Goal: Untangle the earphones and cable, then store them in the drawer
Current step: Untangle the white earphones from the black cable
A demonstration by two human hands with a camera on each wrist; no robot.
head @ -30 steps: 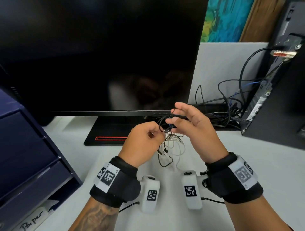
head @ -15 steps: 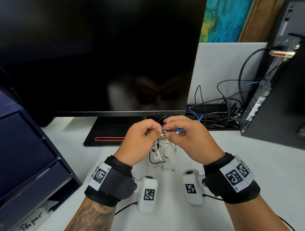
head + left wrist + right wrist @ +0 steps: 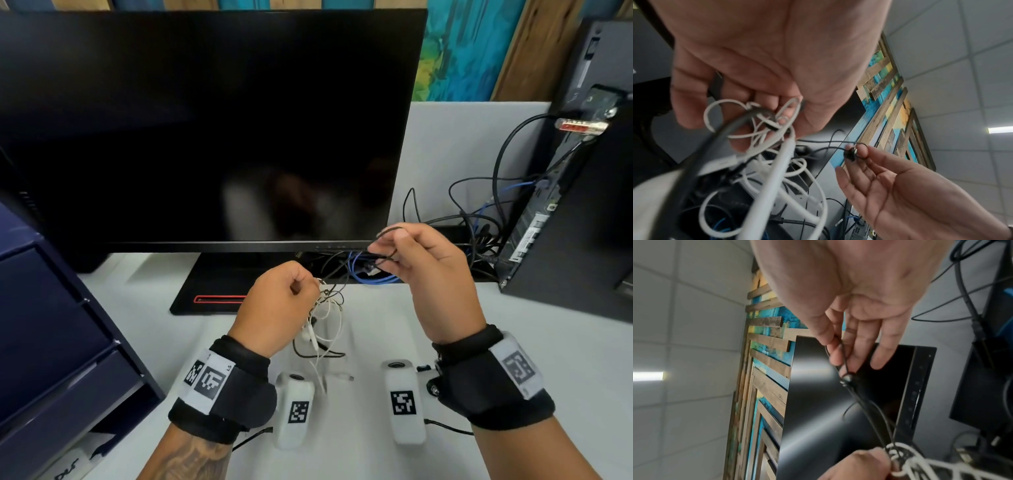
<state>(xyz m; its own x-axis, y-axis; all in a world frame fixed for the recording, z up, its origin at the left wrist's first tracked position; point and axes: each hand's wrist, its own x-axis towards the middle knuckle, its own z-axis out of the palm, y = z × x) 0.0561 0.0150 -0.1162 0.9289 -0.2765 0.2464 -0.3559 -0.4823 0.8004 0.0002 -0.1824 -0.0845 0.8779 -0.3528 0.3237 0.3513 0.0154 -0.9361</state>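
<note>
A tangle of white cable (image 3: 325, 318) and black earphone wire (image 3: 337, 270) hangs above the white desk. My left hand (image 3: 308, 287) grips the knot at its top, and loose loops and a white plug dangle below. My right hand (image 3: 385, 248), higher and to the right, pinches a black earbud (image 3: 852, 152) with a loop of its thin wire between thumb and forefinger. The black wire runs taut from the earbud (image 3: 846, 379) down to the knot (image 3: 898, 452). In the left wrist view the white loops (image 3: 777, 162) fill the foreground under my left hand (image 3: 764, 100).
A dark blue drawer unit (image 3: 51, 342) stands at the left, its drawers closed. A large black monitor (image 3: 205, 137) stands just behind my hands. A computer tower (image 3: 582, 222) with many black and blue cables (image 3: 472, 233) stands at the right.
My hands were together at the knot. The right hand has since moved up and to the right, drawing the black earphone wire out of the tangle. The left hand holds in place.
</note>
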